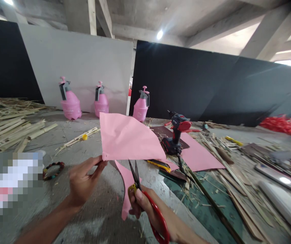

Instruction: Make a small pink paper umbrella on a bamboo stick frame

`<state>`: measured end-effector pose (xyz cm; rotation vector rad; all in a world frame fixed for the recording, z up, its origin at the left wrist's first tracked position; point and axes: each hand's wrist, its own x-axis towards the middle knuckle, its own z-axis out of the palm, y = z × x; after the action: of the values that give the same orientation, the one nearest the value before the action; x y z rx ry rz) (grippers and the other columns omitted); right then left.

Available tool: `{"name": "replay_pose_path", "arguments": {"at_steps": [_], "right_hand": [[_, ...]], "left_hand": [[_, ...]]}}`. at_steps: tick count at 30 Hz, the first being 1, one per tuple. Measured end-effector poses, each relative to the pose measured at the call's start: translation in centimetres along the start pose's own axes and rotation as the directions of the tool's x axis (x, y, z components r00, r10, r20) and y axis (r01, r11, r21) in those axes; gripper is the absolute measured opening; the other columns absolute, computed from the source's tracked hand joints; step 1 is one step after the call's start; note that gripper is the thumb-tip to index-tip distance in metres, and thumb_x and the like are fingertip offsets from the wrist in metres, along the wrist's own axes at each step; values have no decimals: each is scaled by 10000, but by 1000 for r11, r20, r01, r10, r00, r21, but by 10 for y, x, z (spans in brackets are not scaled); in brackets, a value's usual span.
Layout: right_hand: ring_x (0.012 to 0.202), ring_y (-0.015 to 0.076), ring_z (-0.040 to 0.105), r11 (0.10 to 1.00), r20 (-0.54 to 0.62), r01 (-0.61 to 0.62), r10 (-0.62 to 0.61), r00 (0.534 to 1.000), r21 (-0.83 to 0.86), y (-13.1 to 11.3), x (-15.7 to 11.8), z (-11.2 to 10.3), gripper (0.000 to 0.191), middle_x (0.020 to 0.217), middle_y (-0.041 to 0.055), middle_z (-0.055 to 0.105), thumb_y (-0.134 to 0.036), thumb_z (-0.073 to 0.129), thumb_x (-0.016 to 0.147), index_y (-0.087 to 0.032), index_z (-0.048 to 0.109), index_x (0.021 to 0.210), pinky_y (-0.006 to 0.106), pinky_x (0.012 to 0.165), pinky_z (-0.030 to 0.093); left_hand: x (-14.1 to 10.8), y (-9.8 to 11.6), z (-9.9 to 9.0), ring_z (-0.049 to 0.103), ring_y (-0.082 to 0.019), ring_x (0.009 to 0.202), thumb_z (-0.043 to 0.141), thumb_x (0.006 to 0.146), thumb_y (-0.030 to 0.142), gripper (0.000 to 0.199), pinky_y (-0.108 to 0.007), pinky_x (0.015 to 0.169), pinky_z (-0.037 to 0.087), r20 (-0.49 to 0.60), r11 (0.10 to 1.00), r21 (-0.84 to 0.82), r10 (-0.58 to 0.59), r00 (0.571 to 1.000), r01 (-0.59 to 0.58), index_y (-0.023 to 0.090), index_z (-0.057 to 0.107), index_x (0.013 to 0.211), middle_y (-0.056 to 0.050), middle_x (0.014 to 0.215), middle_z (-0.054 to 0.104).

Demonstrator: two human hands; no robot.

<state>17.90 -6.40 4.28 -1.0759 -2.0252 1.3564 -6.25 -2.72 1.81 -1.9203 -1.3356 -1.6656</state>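
Note:
Between thumb and fingers, my left hand point(83, 179) pinches the lower left corner of a pink fan-shaped sheet point(130, 137). The sheet stands up in front of me, its straight lower edge level with my fingertips. My right hand point(145, 203) grips a pair of scissors point(136, 174) with red and yellow handles. Their blades are slightly apart and point up, close below the sheet's lower edge. A narrow curved pink offcut point(125, 189) lies under the sheet, partly hidden behind my right hand.
A cordless drill point(177, 132) stands right of the sheet beside a yellow utility knife point(160, 165). Several pink spray bottles point(70, 105) line the wall panels. Bamboo strips point(15, 128) lie at left, more at right. A beaded bracelet point(54, 170) is near my left hand.

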Motion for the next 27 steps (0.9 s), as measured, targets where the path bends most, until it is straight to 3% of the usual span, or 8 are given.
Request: {"name": "replay_pose_path", "arguments": {"at_steps": [4, 8, 19, 27], "right_hand": [[711, 170, 559, 996, 24, -23, 21, 999, 83, 2, 1, 0, 558, 749, 21, 576, -665, 265, 1019, -219, 525, 808, 305, 727, 482], [693, 174, 566, 998, 23, -33, 32, 999, 62, 0, 1, -1, 598, 719, 22, 580, -680, 244, 1015, -215, 540, 782, 310, 704, 470], [532, 128, 511, 979, -17, -28, 32, 999, 204, -12, 8, -5, 674, 584, -4, 528, -770, 270, 960, -201, 490, 674, 253, 557, 412], [461, 117, 515, 985, -107, -108, 123, 987, 136, 3, 11, -1, 659, 525, -13, 513, -759, 390, 936, -186, 532, 641, 237, 508, 417]], "left_hand": [[-1, -1, 1, 707, -133, 562, 697, 918, 257, 96, -214, 586, 537, -11, 999, 34, 40, 999, -39, 190, 758, 888, -4, 727, 787], [-1, -1, 0, 710, -135, 579, 690, 920, 217, 73, -214, 606, 541, 11, 998, 36, 60, 998, -60, 182, 753, 908, -15, 739, 786], [-2, -7, 2, 749, -152, 645, 676, 917, 195, 81, -205, 644, 562, 41, 997, 0, 77, 996, -77, 191, 757, 915, -19, 780, 801], [-1, -5, 1, 749, -161, 639, 627, 950, 246, 139, -220, 634, 571, 66, 999, -2, 34, 997, -34, 207, 754, 908, -19, 775, 798]]}}
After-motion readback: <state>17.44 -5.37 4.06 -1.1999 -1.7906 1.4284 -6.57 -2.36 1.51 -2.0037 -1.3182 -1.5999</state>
